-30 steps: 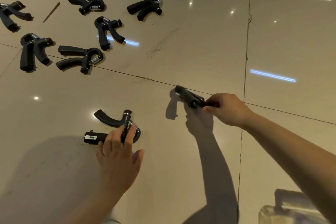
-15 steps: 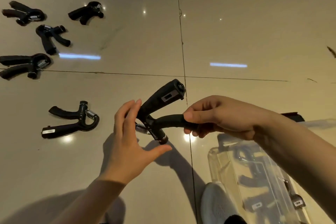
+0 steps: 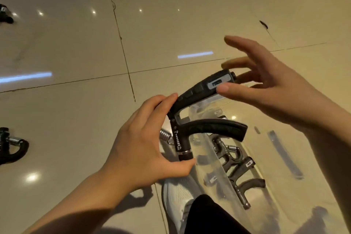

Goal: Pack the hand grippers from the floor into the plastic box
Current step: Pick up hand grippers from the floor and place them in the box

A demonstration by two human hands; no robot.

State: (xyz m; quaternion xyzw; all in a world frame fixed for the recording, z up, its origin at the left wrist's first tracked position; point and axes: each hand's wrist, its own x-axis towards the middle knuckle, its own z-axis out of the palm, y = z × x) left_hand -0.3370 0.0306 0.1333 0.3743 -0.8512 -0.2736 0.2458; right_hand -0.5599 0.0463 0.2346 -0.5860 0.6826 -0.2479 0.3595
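The left hand (image 3: 144, 144) holds a black plastic hand gripper with a steel coil spring (image 3: 201, 119) in the air, fingers curled over the top of its hinge end and the thumb pressed under the dark adjustment knob at the bottom of its stem. The spring shows just behind the fingers. The two handles fan out to the right: the upper one carries a small grey counter window near its tip, the lower one curves out and ends free.

The right hand (image 3: 269, 89) is spread wide around the tip of the upper handle, fingers straight and apart. Its thumb tip lies right at the counter window; whether it truly touches I cannot tell, and the fingers behind are blurred.

Directly under the held gripper sits the clear plastic box (image 3: 214, 169) on the beige tiled floor (image 3: 76, 53), running toward the bottom right corner of the view. Inside it lie packed black grippers (image 3: 239, 169), nested against one another, seen through the glossy wall.

A white knit shoe (image 3: 178, 201) rests on the floor just beside the box's left wall, with a black trouser leg (image 3: 209, 214) above it.

At the left edge of the floor another black gripper (image 3: 11, 148) lies with its spring showing, and a further dark gripper (image 3: 5, 15) sits well apart from it, toward the far left corner.
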